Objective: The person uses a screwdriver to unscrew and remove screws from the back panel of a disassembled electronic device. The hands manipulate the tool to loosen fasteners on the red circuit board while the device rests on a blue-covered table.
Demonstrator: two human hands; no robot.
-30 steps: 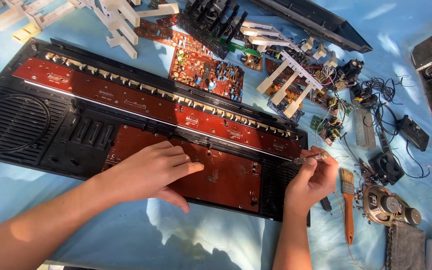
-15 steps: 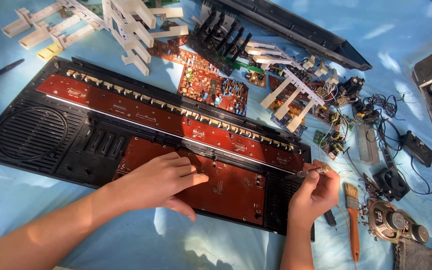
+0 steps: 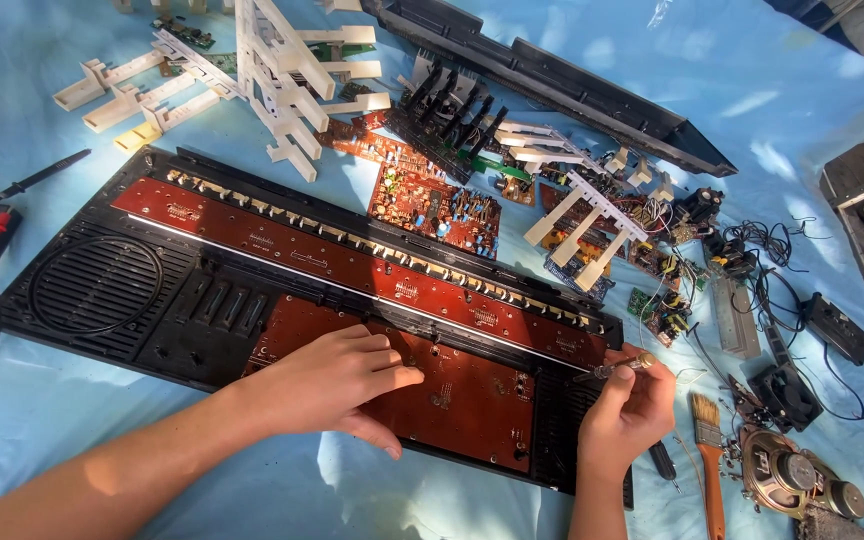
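Both hands have crept a little toward the right end of the black keyboard case since a moment ago, and the view has drifted so more of the speaker grille shows at the left. Nearest me, the left hand lies flat on the lower red circuit board, fingers spread loosely and holding nothing, just pressing the board down. The right hand has its fingers pinched tight round a small screwdriver, tip aimed at the right end of the long red strip board, close by the case's edge. As I judge it, the stripping is well on: the case is open and gutted of its keys, but both red boards still sit in it, so those are left to free. Just right of that hand lie a wooden-handled brush and a loose speaker, near enough to be knocked by an elbow. Further back, a loose red board full of parts, white key frames and a tangle of black wires crowd the blue sheet, with a long black cover beyond. Open room is mostly at the near edge and far right.
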